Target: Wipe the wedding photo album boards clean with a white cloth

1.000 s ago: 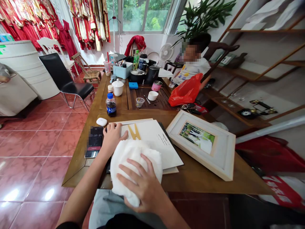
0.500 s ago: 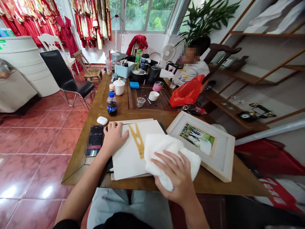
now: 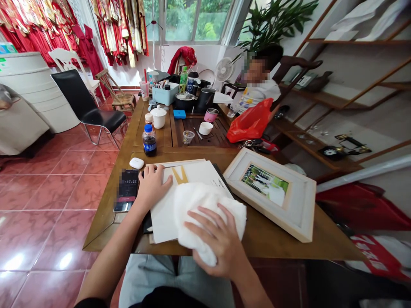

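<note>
My left hand [image 3: 154, 186] lies flat with fingers apart on the upper left corner of a white board [image 3: 162, 224], holding it against the table. In my right hand [image 3: 216, 233] is a bunched white cloth [image 3: 192, 199], pressed over the board's lower right part. The fingers are spread across its top, and the thumb is at its near edge. From under the cloth shows the forked end of a flat gold shape [image 3: 179, 174]; whether it is printed or loose I cannot tell. Small dark print [image 3: 221, 183] shows on the board's right side.
Right of the board, a wooden picture frame [image 3: 233, 171] holds a photo. A phone [image 3: 127, 192], earbud case [image 3: 136, 163] and blue-capped bottle [image 3: 149, 141] stand at left. Farther back are a red plastic bag [image 3: 252, 122], white bowl [image 3: 206, 128] and a seated person [image 3: 261, 85].
My right hand has slid the cloth leftward over the board, covering the lower part of the gold shape and uncovering the small print. My left hand stays in place.
</note>
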A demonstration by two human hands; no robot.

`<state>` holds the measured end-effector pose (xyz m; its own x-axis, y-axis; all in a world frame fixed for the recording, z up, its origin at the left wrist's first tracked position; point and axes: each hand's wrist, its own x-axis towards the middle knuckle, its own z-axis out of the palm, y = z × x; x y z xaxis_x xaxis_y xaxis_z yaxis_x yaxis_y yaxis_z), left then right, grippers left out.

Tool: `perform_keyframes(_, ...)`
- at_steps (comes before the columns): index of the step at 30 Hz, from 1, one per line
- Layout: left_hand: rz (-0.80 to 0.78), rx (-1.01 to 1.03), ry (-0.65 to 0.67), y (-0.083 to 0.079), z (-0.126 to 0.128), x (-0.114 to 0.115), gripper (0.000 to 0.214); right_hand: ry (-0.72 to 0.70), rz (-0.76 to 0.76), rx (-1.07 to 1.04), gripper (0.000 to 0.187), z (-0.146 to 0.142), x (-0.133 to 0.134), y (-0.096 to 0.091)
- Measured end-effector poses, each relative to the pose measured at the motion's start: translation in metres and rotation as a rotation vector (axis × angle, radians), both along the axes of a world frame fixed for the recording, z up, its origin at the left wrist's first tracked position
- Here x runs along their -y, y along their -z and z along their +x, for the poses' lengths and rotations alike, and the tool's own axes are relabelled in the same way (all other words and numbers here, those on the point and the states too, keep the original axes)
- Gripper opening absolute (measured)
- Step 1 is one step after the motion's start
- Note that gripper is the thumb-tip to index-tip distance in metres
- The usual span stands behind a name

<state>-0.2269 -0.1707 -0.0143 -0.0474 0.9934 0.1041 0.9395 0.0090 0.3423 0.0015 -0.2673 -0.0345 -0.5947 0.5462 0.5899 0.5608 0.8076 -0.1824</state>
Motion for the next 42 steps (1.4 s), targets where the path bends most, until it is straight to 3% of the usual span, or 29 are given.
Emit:
perform_keyframes(4, -0.002, -0.003, 0.004, -0.001, -0.001, 0.001, 0.032, 0.195, 0.038, 0.004, 0.040, 0.037, -0.009, 0.006)
perform_keyframes(7, 0.000, -0.006, 0.002, -0.001, -0.001, 0.001, 0.031, 0.247, 0.045, -0.023, 0.039, 0.039, -0.009, 0.006)
perform_keyframes(15, -0.008, -0.026, 0.007, -0.001, -0.001, -0.001, 0.034, -0.083, 0.035, -0.001, 0.043, -0.043, 0.014, -0.004)
perform_keyframes(19, -0.012, -0.023, 0.027, -0.001, -0.001, -0.001, 0.034, -0.120, 0.039, 0.017, 0.044, -0.053, 0.015, -0.001)
perform_keyframes(23, 0.004, -0.003, 0.016, 0.000, -0.001, -0.001, 0.033, -0.079, 0.022, 0.018, 0.045, -0.027, 0.006, -0.001)
perform_keyframes(29, 0.002, 0.004, 0.011, 0.001, -0.001, 0.000, 0.031, 0.200, 0.029, -0.018, 0.039, 0.034, -0.010, 0.006)
perform_keyframes(32, 0.001, -0.001, 0.008, 0.001, -0.002, 0.000, 0.031, 0.281, 0.069, -0.011, 0.035, 0.047, -0.015, 0.009)
perform_keyframes(35, 0.006, -0.003, 0.007, 0.001, -0.002, 0.000, 0.031, 0.248, 0.053, -0.035, 0.035, 0.035, -0.013, 0.005)
perform_keyframes(42, 0.007, -0.019, 0.011, 0.001, -0.001, -0.001, 0.034, -0.050, 0.031, -0.036, 0.040, -0.042, 0.010, -0.004)
